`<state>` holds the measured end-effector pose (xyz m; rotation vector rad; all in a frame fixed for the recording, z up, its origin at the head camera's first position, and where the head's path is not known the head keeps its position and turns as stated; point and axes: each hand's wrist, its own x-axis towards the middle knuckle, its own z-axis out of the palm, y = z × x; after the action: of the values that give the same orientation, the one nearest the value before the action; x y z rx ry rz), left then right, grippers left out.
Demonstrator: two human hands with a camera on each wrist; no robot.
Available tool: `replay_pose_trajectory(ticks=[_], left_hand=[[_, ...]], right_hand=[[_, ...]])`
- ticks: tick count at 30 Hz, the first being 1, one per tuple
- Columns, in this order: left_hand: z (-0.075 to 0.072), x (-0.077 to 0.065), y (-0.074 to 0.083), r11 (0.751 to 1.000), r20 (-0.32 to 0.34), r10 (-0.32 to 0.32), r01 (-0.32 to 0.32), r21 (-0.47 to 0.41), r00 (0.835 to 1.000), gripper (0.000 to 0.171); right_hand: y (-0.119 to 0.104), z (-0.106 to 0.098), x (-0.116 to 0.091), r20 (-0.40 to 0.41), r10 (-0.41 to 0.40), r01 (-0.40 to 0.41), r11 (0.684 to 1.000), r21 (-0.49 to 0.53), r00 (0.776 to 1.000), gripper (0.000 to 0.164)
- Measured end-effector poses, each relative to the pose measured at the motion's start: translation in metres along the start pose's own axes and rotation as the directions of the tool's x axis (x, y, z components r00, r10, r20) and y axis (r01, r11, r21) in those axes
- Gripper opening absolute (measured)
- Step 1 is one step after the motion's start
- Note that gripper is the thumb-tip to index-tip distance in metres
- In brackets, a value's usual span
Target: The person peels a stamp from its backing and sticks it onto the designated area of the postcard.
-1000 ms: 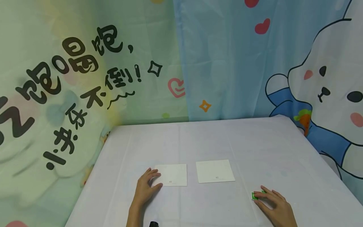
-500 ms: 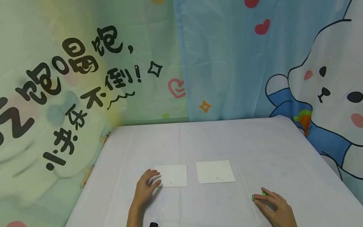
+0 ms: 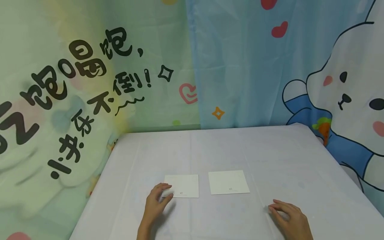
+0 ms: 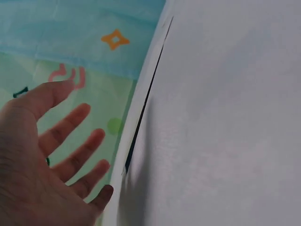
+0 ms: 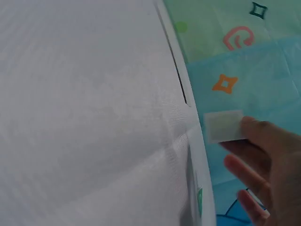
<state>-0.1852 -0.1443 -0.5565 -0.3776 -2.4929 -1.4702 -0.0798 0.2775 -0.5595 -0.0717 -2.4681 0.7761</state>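
Two white rectangular cards, a left card (image 3: 186,185) and a right card (image 3: 229,182), lie side by side on the white-covered table. My left hand (image 3: 158,200) hovers at the left card's near-left corner, thumb and fingers apart with nothing between them. In the left wrist view, the same hand (image 4: 56,155) has spread, relaxed fingers. My right hand (image 3: 291,218) is over the table's right part. The right wrist view shows its thumb and fingers pinching a small white square piece (image 5: 224,126), which is hard to make out in the head view.
A sliver of green (image 5: 200,202) shows low at the table's edge in the right wrist view. The white tablecloth (image 3: 216,150) reaches back to a printed curtain (image 3: 234,66) with lettering, hearts and a cartoon animal.
The green piece seen at my right fingertips earlier no longer shows in the head view. A black object at the bottom edge has left view. My left hand has shifted slightly down.
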Motion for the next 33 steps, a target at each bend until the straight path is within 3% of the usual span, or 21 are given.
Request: replay_pose_trajectory(ticks=[3, 6, 12, 19, 23, 28, 33], left_hand=[[0.003, -0.001, 0.011, 1.000, 0.030, 0.025, -0.025, -0.006, 0.999, 0.027], [0.008, 0.002, 0.024, 0.998, 0.078, 0.065, -0.063, -0.030, 0.995, 0.026], [0.023, 0.010, 0.055, 0.988, 0.153, 0.140, -0.127, -0.090, 0.978, 0.020], [0.033, 0.016, 0.094, 0.970, 0.137, 0.191, -0.166, -0.176, 0.972, 0.027], [0.034, 0.018, 0.114, 0.967, 0.166, 0.191, -0.156, -0.201, 0.967, 0.021], [0.046, 0.016, 0.131, 0.958, 0.247, 0.240, -0.187, -0.218, 0.939, 0.017], [0.061, 0.010, 0.139, 0.949, 0.320, 0.260, -0.180, -0.257, 0.911, 0.018]], right_hand=[[-0.009, -0.004, 0.009, -0.057, -0.073, 0.073, 0.997, 0.009, 0.996, 0.022], [-0.023, -0.007, 0.017, -0.089, -0.088, 0.091, 0.996, 0.027, 0.992, 0.021], [-0.054, -0.011, 0.033, -0.117, -0.033, 0.042, 0.996, 0.084, 0.993, 0.017], [-0.094, -0.013, 0.046, -0.108, 0.070, -0.044, 0.972, 0.230, 0.992, 0.010], [-0.114, -0.012, 0.051, -0.079, 0.089, -0.062, 0.953, 0.298, 0.993, 0.009], [-0.137, -0.010, 0.056, -0.064, 0.039, -0.014, 0.940, 0.342, 0.997, 0.013], [-0.153, -0.009, 0.060, -0.051, -0.031, 0.047, 0.935, 0.353, 0.998, 0.015]])
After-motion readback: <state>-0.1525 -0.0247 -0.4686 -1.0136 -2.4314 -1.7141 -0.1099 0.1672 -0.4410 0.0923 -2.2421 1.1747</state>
